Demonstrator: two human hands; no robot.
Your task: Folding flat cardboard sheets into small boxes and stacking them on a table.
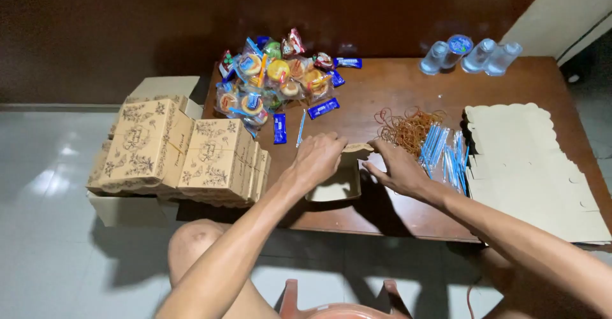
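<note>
A small open cardboard box (335, 188) stands at the near edge of the dark wooden table (395, 83). My left hand (317, 156) grips its left top flap. My right hand (396, 166) holds the right side of the same box, fingers curled on the flap edge. A heap of wrapped snacks and cakes (274, 80) lies behind the box to the left. Loose rubber bands (408, 128) and blue-wrapped straws (443, 153) lie just right of my right hand.
A stack of flat unfolded box blanks (529, 166) covers the table's right end. Several small water cups (468, 52) stand at the far edge. Finished patterned boxes (185, 150) are piled left of the table over a larger carton. My bare knee (197, 242) is below.
</note>
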